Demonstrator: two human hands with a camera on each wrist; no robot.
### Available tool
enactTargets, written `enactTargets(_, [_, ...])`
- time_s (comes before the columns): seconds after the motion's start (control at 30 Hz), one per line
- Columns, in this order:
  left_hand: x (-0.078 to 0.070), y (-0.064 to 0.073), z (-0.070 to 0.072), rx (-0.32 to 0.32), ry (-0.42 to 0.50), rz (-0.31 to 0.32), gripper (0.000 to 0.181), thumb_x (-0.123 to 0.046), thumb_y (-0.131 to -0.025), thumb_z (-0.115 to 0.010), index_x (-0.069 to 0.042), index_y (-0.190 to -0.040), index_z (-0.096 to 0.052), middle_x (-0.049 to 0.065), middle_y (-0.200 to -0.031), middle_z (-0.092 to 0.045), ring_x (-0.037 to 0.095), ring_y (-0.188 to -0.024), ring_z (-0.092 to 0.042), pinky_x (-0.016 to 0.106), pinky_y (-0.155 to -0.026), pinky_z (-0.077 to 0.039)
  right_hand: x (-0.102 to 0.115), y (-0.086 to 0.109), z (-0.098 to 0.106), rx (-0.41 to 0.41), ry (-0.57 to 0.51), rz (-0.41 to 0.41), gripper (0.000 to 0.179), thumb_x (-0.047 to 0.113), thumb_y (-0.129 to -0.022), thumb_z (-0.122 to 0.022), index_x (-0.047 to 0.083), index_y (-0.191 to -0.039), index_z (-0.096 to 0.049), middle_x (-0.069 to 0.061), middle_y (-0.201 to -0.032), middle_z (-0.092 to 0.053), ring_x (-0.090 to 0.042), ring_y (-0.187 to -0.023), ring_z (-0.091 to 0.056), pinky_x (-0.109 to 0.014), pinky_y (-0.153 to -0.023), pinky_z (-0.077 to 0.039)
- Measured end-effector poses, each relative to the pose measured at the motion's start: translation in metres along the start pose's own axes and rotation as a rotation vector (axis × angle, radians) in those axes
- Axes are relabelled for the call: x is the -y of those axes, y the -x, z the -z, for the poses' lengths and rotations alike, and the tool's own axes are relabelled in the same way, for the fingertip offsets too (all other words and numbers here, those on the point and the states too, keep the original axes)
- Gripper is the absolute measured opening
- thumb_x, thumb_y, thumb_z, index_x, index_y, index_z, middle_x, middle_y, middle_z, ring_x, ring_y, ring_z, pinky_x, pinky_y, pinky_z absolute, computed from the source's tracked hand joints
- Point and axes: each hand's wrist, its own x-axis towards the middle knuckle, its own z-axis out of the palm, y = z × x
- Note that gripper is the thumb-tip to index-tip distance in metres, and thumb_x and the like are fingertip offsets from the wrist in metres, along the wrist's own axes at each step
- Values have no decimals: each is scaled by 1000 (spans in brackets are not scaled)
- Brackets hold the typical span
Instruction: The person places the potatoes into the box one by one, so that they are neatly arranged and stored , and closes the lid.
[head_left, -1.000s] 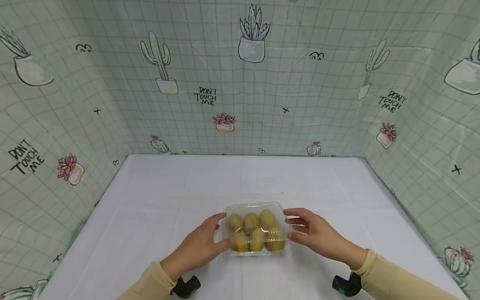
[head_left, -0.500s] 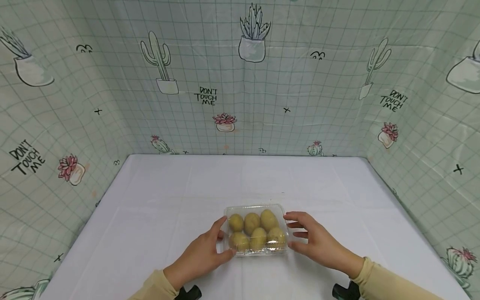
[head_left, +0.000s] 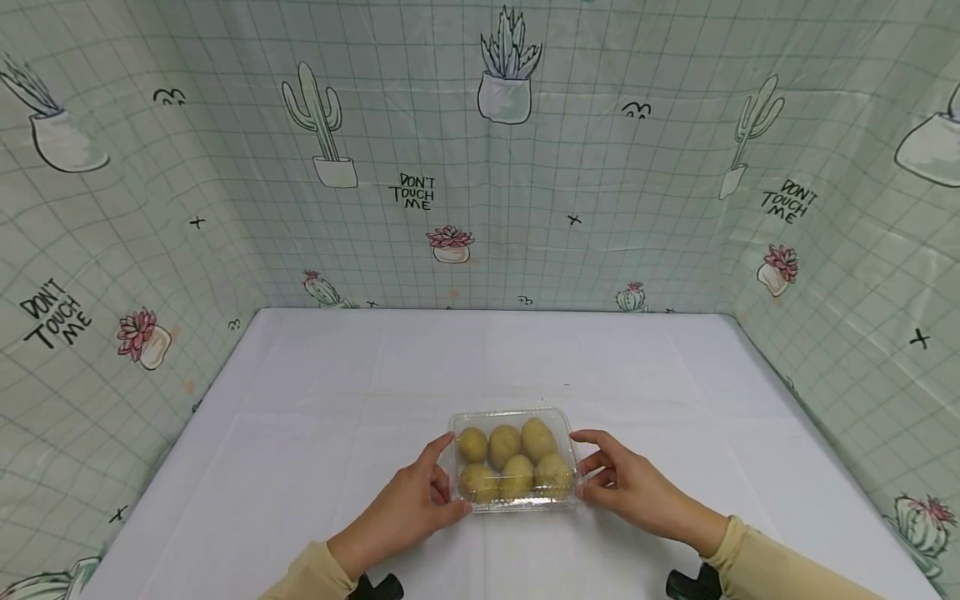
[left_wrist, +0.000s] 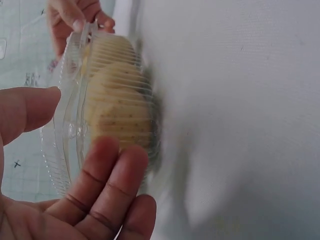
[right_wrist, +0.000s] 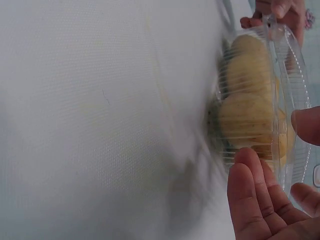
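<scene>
A clear plastic clamshell box [head_left: 513, 507] lies on the white table in front of me, its lid down in the wrist views. Inside sit several yellowish-brown potatoes [head_left: 517, 476] in two rows. My left hand [head_left: 405, 507] holds the box's left end, index fingertip at the far corner and thumb at the near one. At the right end my right hand [head_left: 637, 493] grips in the same way. The left wrist view shows the thumb at the lid's edge and the curled fingers [left_wrist: 127, 170] by the ribbed side. Right fingers [right_wrist: 245, 185] are beside the opposite ribbed side.
White cloth covers the table [head_left: 480, 358], which stretches behind and to both sides of the box. A sheet [head_left: 525, 167] printed with cacti hangs at the back and both sides. Black devices [head_left: 693, 582] show under the wrists.
A bright line across the box's lid has shifted toward the near edge, and the lid looks lower. Both hands stay at the ends; the right fingers have drawn in closer to the box.
</scene>
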Motion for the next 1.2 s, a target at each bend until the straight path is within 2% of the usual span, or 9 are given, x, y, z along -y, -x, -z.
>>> enactTargets(0.2, [4,-1,0,25,109,18,90,-22,-86,-79,0,-154,-24,-6,-75,-60,8,-64,-58,25,-58,-48,-1,-1,0,-7,5,13,67,17,-90,-76,5,-146,-40,-7,-102,-60,-15,-82,-66,-28,-72,-54])
enactTargets(0.47, [3,-3,4,50,159,29,93,-17,-85,-81,0,-155,-23,-4,-75,-62,11,-63,-58,25,-58,-46,-2,-4,1,27,-194,-25,71,4,-87,-75,0,-146,-35,-14,-98,-56,-19,-76,-66,-29,-68,-55])
enactTargets(0.7, [3,-6,6,53,216,42,94,-11,-83,-82,0,-155,-23,-1,-73,-60,11,-62,-53,23,-54,-42,-1,-7,-1,35,-240,-38,74,-1,-85,-74,-1,-146,-31,-15,-97,-54,-18,-75,-64,-30,-68,-56])
enactTargets(1.07, [4,-10,6,44,216,62,93,-9,-83,-81,-2,-156,-23,-1,-73,-60,10,-61,-51,23,-54,-41,-4,-10,-3,15,-251,4,77,-5,-83,-73,-5,-147,-29,-15,-97,-54,-14,-75,-62,-27,-68,-54])
enactTargets(1.2, [6,-11,7,45,215,65,93,-11,-84,-81,-2,-156,-24,-1,-73,-60,10,-61,-52,24,-54,-41,-6,-11,-3,15,-249,-6,77,-4,-84,-72,-5,-147,-29,-16,-97,-54,-15,-75,-63,-28,-67,-55])
